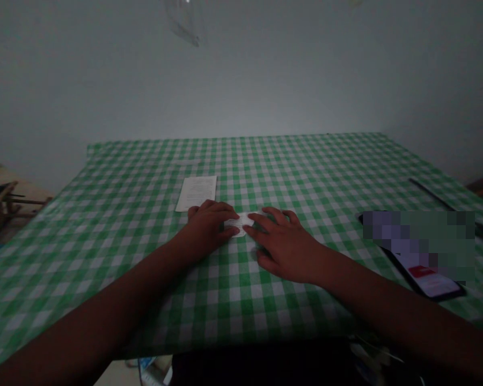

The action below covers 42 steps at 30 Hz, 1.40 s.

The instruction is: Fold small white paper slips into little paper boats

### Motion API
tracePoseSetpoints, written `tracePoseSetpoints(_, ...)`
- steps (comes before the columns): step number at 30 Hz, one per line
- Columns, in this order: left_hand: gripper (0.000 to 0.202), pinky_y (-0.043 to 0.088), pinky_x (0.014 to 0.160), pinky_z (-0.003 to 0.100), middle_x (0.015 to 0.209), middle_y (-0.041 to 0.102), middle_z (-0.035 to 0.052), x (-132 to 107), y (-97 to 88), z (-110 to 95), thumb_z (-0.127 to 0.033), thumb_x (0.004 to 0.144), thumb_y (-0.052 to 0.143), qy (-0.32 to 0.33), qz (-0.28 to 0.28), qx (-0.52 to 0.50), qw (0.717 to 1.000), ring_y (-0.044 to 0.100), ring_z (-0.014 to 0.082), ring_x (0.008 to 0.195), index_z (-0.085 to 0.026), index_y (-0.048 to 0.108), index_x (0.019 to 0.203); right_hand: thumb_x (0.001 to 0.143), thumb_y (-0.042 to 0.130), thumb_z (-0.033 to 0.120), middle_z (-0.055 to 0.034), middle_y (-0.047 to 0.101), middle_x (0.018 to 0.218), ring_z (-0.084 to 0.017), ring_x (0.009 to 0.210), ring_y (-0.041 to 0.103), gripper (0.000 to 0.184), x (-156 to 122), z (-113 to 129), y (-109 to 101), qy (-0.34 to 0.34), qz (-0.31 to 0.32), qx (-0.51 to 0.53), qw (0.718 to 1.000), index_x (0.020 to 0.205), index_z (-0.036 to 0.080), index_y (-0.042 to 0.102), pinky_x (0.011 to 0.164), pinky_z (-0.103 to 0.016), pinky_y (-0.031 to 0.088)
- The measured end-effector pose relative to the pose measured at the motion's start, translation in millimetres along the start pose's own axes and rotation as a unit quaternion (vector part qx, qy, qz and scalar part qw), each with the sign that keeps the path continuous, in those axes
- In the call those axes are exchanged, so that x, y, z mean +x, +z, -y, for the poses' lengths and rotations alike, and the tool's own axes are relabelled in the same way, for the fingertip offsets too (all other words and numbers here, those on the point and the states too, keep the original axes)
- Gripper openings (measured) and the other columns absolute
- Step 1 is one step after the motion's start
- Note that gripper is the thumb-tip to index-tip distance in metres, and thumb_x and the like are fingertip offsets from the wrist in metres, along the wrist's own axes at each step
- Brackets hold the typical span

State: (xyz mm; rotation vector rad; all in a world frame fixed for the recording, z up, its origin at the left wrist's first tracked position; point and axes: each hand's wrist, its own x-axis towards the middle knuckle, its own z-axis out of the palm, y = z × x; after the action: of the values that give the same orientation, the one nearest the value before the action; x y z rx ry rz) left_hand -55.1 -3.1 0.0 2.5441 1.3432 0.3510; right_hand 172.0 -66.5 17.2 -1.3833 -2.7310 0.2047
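Note:
A small piece of white paper (246, 219) with faint printed lines lies on the checked tablecloth, between my two hands. My left hand (211, 224) comes in from the left, its thumb and forefinger gripping the left part of the paper against the table. The other fingers of that hand are bent. On the right side, my right hand (285, 246) is palm down with its fingers spread, and two fingertips rest on the paper's right edge. Parts of the paper are hidden under the fingers.
A larger printed sheet or leaflet (198, 192) lies just beyond my left hand. To the right is a phone (437, 284) with a lit screen, partly pixelated. A thin dark stick-like object (430, 193) lies farther right. The green-and-white tablecloth (290, 166) reaches a pale wall (241, 80).

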Motion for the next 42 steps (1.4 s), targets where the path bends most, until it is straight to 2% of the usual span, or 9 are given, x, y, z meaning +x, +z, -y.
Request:
tracePoseSetpoints(9,0.027,0.031,0.098,0.050,0.127,0.065,0.0034,1.3,-1.6,0.8,-0.040,0.088,0.063,-0.002,-0.010,0.007,1.000,0.050,0.0291,0.120,-0.030,0.066,0.113,0.094,0.046,0.046,-0.0128,0.029,0.160,-0.040,0.144,0.022,0.056,5.3,-4.9,3.6,0.008,-0.011,0.017,1.000,0.146,0.025,0.044,0.106,-0.063,0.030)
tracePoseSetpoints(16,0.030,0.033,0.094,0.049,0.127,0.063,0.0020,0.4,-1.9,-3.2,-0.035,0.090,0.059,0.015,-0.001,0.030,0.999,0.049,0.0291,0.117,-0.035,0.067,0.118,0.094,0.047,0.045,-0.0130,0.029,0.159,-0.040,0.143,0.023,0.055,7.6,-6.9,4.2,0.007,-0.011,0.030,0.999,0.146,0.026,0.045,0.105,-0.063,0.032)
tracePoseSetpoints(20,0.028,0.029,0.095,0.051,0.124,0.064,0.0016,-0.7,-3.3,-6.0,-0.036,0.089,0.060,0.030,-0.011,0.050,0.998,0.049,0.0289,0.117,-0.036,0.068,0.117,0.095,0.047,0.044,-0.0134,0.031,0.158,-0.040,0.142,0.024,0.054,7.9,-7.7,3.6,0.007,-0.014,0.035,0.999,0.146,0.026,0.045,0.104,-0.063,0.033)
tracePoseSetpoints(27,0.029,0.026,0.098,0.053,0.125,0.064,0.0025,-2.1,-5.4,-11.0,-0.039,0.089,0.059,0.033,-0.007,0.060,0.998,0.049,0.0294,0.119,-0.035,0.067,0.117,0.097,0.044,0.037,-0.0111,0.034,0.157,-0.038,0.140,0.028,0.047,11.2,-11.5,3.0,0.010,-0.018,0.031,0.999,0.142,0.028,0.050,0.101,-0.060,0.037)
tracePoseSetpoints(33,0.028,0.025,0.099,0.053,0.126,0.064,0.0018,-1.8,-4.3,-10.4,-0.038,0.088,0.062,0.028,-0.009,0.053,0.998,0.050,0.0287,0.119,-0.035,0.067,0.115,0.097,0.044,0.036,-0.0107,0.034,0.157,-0.038,0.139,0.030,0.050,13.3,-13.4,5.7,0.014,-0.014,0.019,1.000,0.146,0.031,0.044,0.100,-0.060,0.037)
tracePoseSetpoints(42,0.027,0.025,0.100,0.052,0.127,0.065,0.0020,-2.1,-3.3,-8.8,-0.039,0.089,0.061,0.031,-0.018,0.051,0.998,0.053,0.0282,0.119,-0.031,0.066,0.114,0.098,0.042,0.039,-0.0101,0.033,0.158,-0.038,0.140,0.029,0.049,12.2,-14.7,6.1,0.009,-0.011,0.011,1.000,0.146,0.032,0.045,0.103,-0.060,0.035)
